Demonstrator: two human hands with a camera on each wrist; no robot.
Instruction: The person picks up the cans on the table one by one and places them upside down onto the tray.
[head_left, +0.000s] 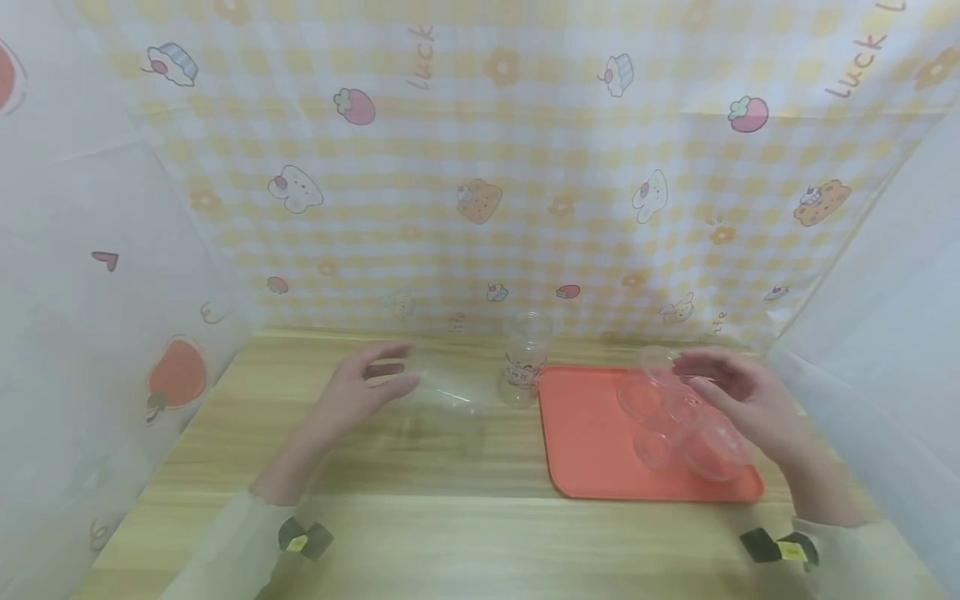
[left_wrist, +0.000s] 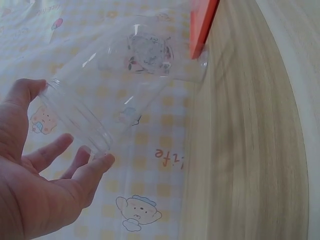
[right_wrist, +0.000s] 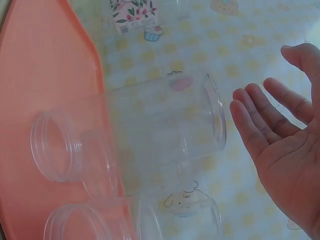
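My left hand (head_left: 367, 387) grips a clear plastic jar (head_left: 442, 398) by its threaded mouth, thumb on one side of the rim and fingers on the other. The jar (left_wrist: 95, 100) lies tilted sideways over the table, its base pointing right. Just beyond stands another clear jar (head_left: 525, 362) with a printed label, upright beside the tray. Over the orange tray (head_left: 592, 458), my right hand (head_left: 742, 400) holds nothing, its fingers loosely extended. In the right wrist view, those fingertips (right_wrist: 237, 107) are close to the flat base of a clear jar (right_wrist: 150, 127), whose threaded mouth faces the tray.
Several clear jars, one of them (head_left: 716, 450) at the front right, stand close together on the tray. The wooden table (head_left: 375, 533) is backed by a yellow checked cloth (head_left: 420, 242), with pale printed cloth (head_left: 112, 333) along the left side.
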